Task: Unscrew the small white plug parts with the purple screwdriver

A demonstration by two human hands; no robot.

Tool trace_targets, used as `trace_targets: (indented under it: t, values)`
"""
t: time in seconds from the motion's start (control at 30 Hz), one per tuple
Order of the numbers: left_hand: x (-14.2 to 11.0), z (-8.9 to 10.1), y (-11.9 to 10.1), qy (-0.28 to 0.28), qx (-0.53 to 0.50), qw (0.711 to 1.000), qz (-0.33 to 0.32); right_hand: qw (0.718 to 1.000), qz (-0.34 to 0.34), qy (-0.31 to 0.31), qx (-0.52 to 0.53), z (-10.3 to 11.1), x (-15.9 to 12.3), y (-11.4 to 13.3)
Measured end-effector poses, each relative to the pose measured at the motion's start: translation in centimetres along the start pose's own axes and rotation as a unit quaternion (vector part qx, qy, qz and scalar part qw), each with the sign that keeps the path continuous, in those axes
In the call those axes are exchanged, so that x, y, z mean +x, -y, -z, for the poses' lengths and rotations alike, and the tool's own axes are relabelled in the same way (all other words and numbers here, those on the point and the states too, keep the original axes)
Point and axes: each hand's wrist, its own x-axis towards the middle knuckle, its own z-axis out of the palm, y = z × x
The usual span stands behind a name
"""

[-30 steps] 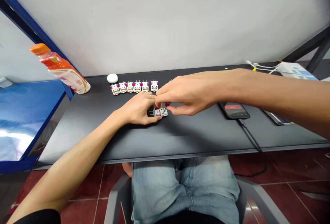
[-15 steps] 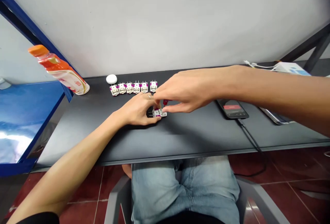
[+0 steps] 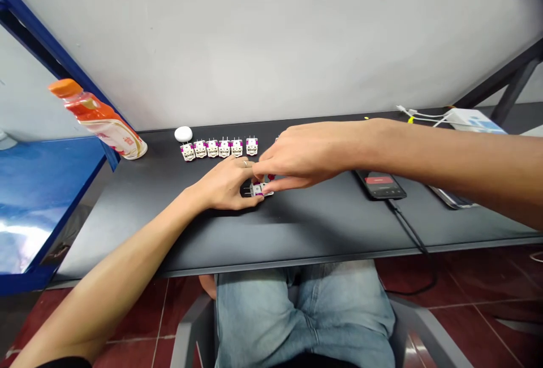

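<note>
My left hand (image 3: 227, 186) rests on the black desk (image 3: 297, 226), fingers closed around a small white and magenta plug part (image 3: 257, 189) with metal prongs. My right hand (image 3: 307, 154) reaches across from the right and pinches a small red-handled tool (image 3: 270, 177) just above that part. The tool's tip is hidden by my fingers. A row of several matching white and magenta parts (image 3: 218, 147) stands behind my hands near the wall.
An orange drink bottle (image 3: 99, 120) leans at the far left by a blue frame. A white oval case (image 3: 183, 134) lies beside the row. A phone (image 3: 379, 184) with a cable lies to the right, with a white power strip (image 3: 473, 118) behind.
My right hand has dropped lower and closer over the part, with the red tool still pinched. My left hand stays on the part.
</note>
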Motion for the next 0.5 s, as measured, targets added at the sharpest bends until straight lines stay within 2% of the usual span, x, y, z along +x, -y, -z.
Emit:
trace_targets:
  t: [0.1, 0.23, 0.43, 0.5]
  values:
    - [-0.09, -0.15, 0.08, -0.01, 0.028, 1.0, -0.005, 1.0, -0.004, 0.007, -0.007, 0.09, -0.01, 0.16]
    - [-0.2, -0.33, 0.19, -0.03, 0.026, 0.999, -0.009, 0.997, 0.044, -0.047, 0.03, -0.18, -0.31, 0.03]
    - [-0.19, -0.2, 0.18, -0.011, 0.012, 1.0, -0.006, 1.0, -0.014, -0.011, -0.007, -0.19, -0.26, -0.02]
    - [-0.19, -0.17, 0.17, -0.014, 0.015, 1.0, -0.007, 1.0, 0.0, -0.023, 0.0, -0.29, -0.23, 0.03]
